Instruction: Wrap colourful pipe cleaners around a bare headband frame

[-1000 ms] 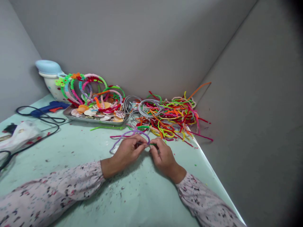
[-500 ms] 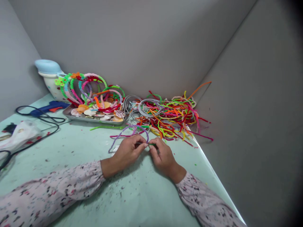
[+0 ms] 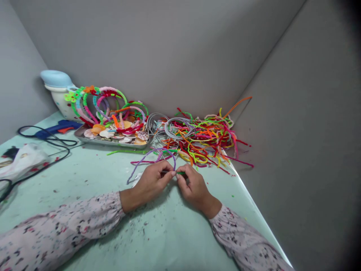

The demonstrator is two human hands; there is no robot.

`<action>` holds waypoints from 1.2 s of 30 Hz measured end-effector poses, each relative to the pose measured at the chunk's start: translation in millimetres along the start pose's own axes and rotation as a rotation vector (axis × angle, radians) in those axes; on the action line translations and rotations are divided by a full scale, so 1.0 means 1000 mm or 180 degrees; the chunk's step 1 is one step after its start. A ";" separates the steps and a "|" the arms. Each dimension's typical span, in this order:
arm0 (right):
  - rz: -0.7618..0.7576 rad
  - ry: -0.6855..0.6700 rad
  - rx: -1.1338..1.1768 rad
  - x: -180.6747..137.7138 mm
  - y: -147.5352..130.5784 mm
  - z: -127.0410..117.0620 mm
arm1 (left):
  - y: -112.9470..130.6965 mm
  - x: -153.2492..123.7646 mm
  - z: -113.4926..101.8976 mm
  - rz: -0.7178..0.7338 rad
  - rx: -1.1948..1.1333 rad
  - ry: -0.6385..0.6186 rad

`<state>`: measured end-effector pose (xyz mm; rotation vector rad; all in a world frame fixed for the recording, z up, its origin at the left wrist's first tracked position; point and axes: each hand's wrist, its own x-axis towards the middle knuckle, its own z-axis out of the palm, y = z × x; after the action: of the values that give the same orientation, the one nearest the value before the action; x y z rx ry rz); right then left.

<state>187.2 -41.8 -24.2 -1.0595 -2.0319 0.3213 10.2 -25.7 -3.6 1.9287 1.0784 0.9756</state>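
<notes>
My left hand (image 3: 152, 183) pinches a purple pipe cleaner (image 3: 161, 149) near one end, thumb against fingertips. The pipe cleaner arches up over the knuckles, and its free end hangs to the left. A thin grey wire (image 3: 164, 172) shows between the left fingers. Fingertip to fingertip with it, my right hand (image 3: 195, 190) is closed on a short dark green fuzzy stretch (image 3: 181, 173), which seems in line with the wire. Where purple and green meet is mostly hidden by the fingertips. Something small and white (image 3: 137, 179) lies partly behind my left hand.
Beyond the hands lies a tangled pile of coloured pipe cleaners (image 3: 208, 131) with coiled wire hoops (image 3: 179, 128). Left of it, a metal tray (image 3: 113, 142) holds shells and wrapped headbands. A blue glue gun (image 3: 53, 130), its black cord, a plastic bag (image 3: 26, 160) and a blue-lidded bottle (image 3: 60, 96) are at left.
The purple pipe cleaner has shifted slightly left, its free end a little lower. Both hands keep their pinch at nearly the same spot.
</notes>
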 end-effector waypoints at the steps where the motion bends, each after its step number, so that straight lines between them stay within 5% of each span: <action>1: -0.0004 -0.0022 -0.0009 0.000 0.000 0.000 | 0.000 0.000 0.000 -0.0023 -0.0007 -0.0014; 36: -0.0069 -0.0135 -0.0109 -0.001 0.000 0.000 | -0.005 0.001 0.003 -0.0320 -0.0165 -0.0088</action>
<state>187.3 -42.5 -24.9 -1.0590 -2.0918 0.3012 11.7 -24.0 -8.7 1.8231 1.1124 0.9101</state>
